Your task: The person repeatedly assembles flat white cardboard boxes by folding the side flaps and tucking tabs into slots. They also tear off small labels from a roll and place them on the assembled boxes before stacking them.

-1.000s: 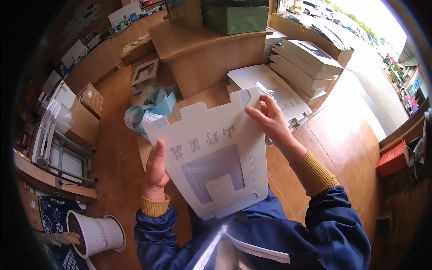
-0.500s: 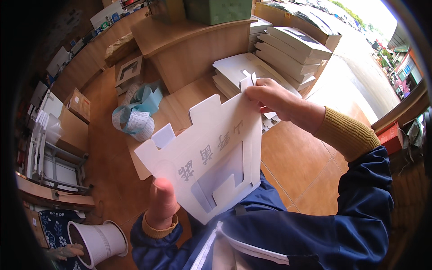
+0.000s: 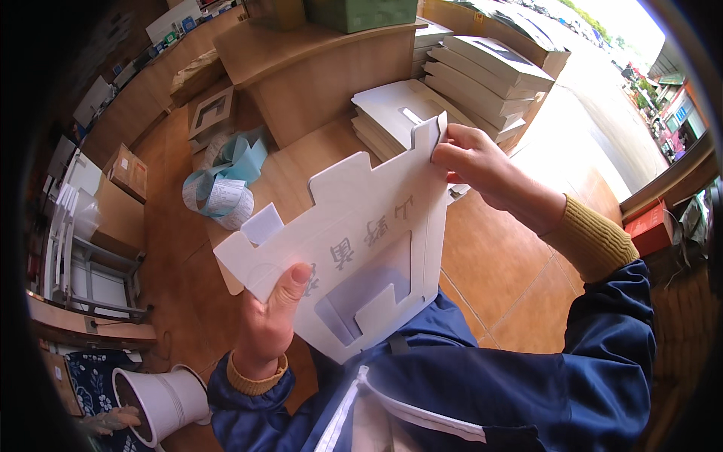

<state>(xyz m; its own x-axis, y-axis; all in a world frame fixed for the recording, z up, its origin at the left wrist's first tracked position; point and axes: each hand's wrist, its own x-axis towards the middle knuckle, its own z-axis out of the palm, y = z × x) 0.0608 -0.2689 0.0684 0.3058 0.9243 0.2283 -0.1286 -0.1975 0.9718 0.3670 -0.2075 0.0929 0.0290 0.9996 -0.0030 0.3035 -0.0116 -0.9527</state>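
A white folded cardboard box (image 3: 376, 203) with dark printing, a window cut-out and tabbed flaps is held tilted before my body. My left hand (image 3: 273, 316) grips its lower left edge, thumb on the printed face and fingers hidden behind. At the upper right corner my right hand (image 3: 478, 162) pinches the edge beside a raised flap. A small folded flap (image 3: 262, 224) stands out at the left side. Beyond the box, a stack of flat white boxes (image 3: 392, 105) lies on a low wooden board (image 3: 301, 169).
A roll of blue and white label strip (image 3: 226, 192) lies left on the board. Taller stacked white boxes (image 3: 482, 75) stand at the back right. Behind is a wooden counter (image 3: 324, 83) bearing a green crate (image 3: 361, 11). A white pot (image 3: 169, 399) sits at the lower left.
My left hand's thumb has come further onto the printed face. My right hand has moved slightly right with the box's corner, and the flap there has shifted.
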